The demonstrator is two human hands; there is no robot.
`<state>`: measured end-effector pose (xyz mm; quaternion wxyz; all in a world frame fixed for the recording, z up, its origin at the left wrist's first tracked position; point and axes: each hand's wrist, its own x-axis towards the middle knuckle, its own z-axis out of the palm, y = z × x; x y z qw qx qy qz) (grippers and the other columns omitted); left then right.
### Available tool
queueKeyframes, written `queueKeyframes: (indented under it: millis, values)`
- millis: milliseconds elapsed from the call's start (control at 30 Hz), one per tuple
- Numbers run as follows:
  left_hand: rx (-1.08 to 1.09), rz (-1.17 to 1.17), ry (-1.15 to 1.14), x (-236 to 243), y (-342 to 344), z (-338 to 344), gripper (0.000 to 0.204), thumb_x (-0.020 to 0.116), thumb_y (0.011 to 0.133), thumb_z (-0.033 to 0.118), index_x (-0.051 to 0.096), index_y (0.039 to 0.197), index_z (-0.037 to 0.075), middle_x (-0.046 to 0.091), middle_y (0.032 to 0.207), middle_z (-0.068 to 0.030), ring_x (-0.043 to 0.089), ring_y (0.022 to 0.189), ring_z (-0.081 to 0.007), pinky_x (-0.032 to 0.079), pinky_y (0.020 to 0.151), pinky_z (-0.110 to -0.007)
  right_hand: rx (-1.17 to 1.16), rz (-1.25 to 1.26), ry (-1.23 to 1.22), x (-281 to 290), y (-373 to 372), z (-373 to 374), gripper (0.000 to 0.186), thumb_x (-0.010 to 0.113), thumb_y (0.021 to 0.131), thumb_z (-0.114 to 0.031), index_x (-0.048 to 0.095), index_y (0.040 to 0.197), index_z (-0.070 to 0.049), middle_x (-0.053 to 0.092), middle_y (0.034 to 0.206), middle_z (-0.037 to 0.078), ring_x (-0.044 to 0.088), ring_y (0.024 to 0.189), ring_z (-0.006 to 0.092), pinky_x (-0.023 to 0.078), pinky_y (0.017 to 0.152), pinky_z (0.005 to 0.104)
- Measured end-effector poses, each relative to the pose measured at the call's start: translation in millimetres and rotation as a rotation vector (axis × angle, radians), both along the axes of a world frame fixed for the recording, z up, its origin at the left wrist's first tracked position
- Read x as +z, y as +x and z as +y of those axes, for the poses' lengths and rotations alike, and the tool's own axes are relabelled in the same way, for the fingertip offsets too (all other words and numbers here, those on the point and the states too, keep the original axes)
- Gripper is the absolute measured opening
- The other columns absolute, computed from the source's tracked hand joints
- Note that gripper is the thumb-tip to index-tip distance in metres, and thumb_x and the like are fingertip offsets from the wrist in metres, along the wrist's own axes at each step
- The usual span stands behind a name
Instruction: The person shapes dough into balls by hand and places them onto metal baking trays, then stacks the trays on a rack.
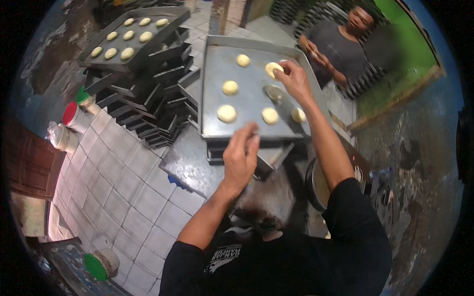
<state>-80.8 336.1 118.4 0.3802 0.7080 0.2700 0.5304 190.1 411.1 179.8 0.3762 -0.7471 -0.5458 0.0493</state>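
A grey metal baking tray (249,129) lies in front of me with several pale round dough balls on it, such as one dough ball (226,114) at the near left. My right hand (295,81) reaches over the tray's right side, pinching a dough ball (273,70) between thumb and fingers. Under that hand is a small round greyish thing (274,92), blurred, whose kind I cannot make out. My left hand (241,155) hovers at the near edge of the tray. Its fingers are loosely bent and blurred at the tips, the thumb apart, with nothing seen in them.
More trays are stacked under this one. To the left rises a tall, uneven stack of trays (143,93), topped by a tray (94,61) of dough balls. Lidded buckets (74,117) stand on the tiled floor (118,167). A co-worker (335,49) is at the far right.
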Motion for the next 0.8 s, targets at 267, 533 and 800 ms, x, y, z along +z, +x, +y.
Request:
queueKeyframes:
  millis: [267, 533, 800]
  values:
    - [-0.502, -0.407, -0.936, -23, 84, -178, 0.036, 0.042, 0.11, 0.033, 0.056, 0.092, 0.004, 0.056, 0.085, 0.0, 0.05, 0.075, -0.0084, 0.043, 0.066, -0.027, -0.132, -0.068, 0.341, -49, -119, -332, 0.028, 0.075, 0.081, -0.008, 0.067, 0.106, 0.001, 0.06, 0.112, 0.019, 0.062, 0.104, 0.031, 0.051, 0.087, 0.0388]
    - [-0.597, -0.024, -1.125, -84, 113, -334, 0.043, 0.046, 0.107, 0.041, 0.055, 0.084, 0.007, 0.054, 0.076, 0.0014, 0.048, 0.071, -0.0066, 0.04, 0.061, -0.027, -0.407, 0.711, 0.348, -167, -111, -509, 0.03, 0.066, 0.094, -0.006, 0.064, 0.121, 0.007, 0.071, 0.099, 0.008, 0.066, 0.089, 0.014, 0.053, 0.082, 0.0274]
    - [-0.672, 0.511, -0.951, -189, 116, -311, 0.048, 0.058, 0.099, 0.025, 0.048, 0.14, 0.003, 0.062, 0.126, -0.0104, 0.059, 0.113, -0.0222, 0.049, 0.093, -0.033, -0.553, 0.582, 0.07, -161, -84, -515, 0.033, 0.068, 0.093, -0.01, 0.065, 0.124, -0.001, 0.072, 0.096, 0.013, 0.069, 0.093, 0.0217, 0.053, 0.084, 0.0342]
